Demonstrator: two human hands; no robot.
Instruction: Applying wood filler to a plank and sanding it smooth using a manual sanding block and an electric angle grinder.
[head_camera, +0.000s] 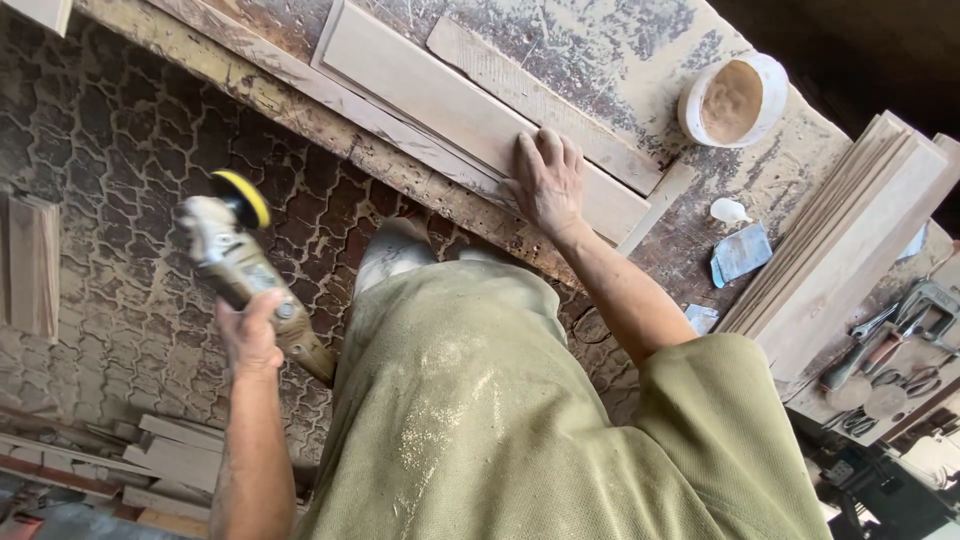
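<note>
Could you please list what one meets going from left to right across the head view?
Dusty angle grinder with yellow disc → flat wooden board → white round tub of brown paste → stack of pale wooden boards → metal hand tools.

Sander (240, 255) blurred – its disc side hidden; plank stack (850, 240) cut off at right
</note>
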